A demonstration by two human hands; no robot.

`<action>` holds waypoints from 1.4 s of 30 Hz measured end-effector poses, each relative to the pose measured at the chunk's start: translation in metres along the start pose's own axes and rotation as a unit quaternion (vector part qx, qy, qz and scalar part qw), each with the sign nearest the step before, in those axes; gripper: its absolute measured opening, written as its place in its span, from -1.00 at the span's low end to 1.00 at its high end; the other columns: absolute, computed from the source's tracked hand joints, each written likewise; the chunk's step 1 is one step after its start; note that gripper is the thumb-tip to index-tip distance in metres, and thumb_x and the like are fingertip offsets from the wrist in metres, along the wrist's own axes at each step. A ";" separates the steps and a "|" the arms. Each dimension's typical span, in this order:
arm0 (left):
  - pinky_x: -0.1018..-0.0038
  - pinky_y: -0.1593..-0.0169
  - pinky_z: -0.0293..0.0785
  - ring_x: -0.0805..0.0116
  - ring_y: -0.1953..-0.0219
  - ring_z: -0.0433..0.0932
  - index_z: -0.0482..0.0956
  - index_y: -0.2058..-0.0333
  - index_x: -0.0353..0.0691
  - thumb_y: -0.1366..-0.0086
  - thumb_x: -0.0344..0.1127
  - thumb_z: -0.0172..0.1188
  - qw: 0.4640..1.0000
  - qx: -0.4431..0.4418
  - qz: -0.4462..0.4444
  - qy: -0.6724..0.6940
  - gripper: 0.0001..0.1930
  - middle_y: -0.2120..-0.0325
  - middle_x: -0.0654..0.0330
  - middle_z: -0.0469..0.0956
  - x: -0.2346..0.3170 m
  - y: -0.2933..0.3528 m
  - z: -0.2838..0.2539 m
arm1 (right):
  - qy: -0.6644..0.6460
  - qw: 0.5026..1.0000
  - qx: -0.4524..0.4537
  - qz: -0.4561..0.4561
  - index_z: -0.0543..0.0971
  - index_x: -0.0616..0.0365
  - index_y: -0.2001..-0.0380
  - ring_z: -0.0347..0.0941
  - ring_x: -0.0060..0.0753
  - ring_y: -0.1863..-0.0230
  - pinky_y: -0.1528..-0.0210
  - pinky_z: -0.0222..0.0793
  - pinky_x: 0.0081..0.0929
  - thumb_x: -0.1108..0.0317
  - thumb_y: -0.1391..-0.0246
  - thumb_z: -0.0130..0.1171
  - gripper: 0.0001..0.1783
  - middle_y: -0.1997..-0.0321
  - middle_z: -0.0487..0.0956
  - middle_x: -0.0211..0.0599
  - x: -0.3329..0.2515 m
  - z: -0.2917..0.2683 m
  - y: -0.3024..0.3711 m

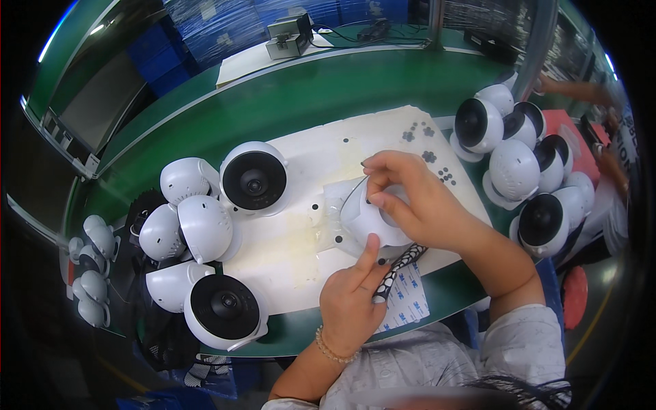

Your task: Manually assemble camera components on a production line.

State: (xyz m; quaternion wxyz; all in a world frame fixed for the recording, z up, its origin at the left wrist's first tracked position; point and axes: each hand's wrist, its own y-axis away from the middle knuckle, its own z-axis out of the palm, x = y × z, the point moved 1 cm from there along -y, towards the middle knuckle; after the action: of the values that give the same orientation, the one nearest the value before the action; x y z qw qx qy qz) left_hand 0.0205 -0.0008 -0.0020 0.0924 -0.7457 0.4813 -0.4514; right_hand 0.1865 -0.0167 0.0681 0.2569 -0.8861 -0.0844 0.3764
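A white camera housing lies in front of me on the table mat. The stretched index finger of my left hand touches its near edge, and a small black round dot shows at another fingertip. Over the housing, the thumb and index finger of my right hand are bent together in a pinch; something small and dark shows at the thumb tip, too small to name. A slim black-and-white patterned strip runs beside my left hand, which hides part of it. Under the housing is a clear plastic piece.
Several white ball-shaped cameras stand at the left, with another group at the far right. Small black pads dot the white mat. A printed white sheet lies at the near edge. A co-worker's arm shows at right.
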 end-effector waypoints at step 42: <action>0.53 0.36 0.47 0.28 0.42 0.58 0.51 0.51 -0.39 0.07 -0.49 0.28 1.000 -0.003 -0.007 -0.021 -0.87 -0.01 -0.03 0.35 0.003 -0.004 0.002 | 0.095 0.995 0.030 0.025 0.51 0.03 0.42 -0.14 -0.02 -0.32 -0.20 -0.17 -0.18 0.31 0.01 0.08 -0.92 -0.18 0.24 -0.20 0.008 0.000 0.062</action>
State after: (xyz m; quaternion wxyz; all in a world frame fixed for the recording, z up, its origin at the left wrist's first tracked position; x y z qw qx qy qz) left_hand 0.0246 -0.0017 0.0011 0.0971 -0.7585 0.4751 -0.4353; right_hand 0.1893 -0.0664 0.0311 0.2811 -0.9114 -0.0259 0.2995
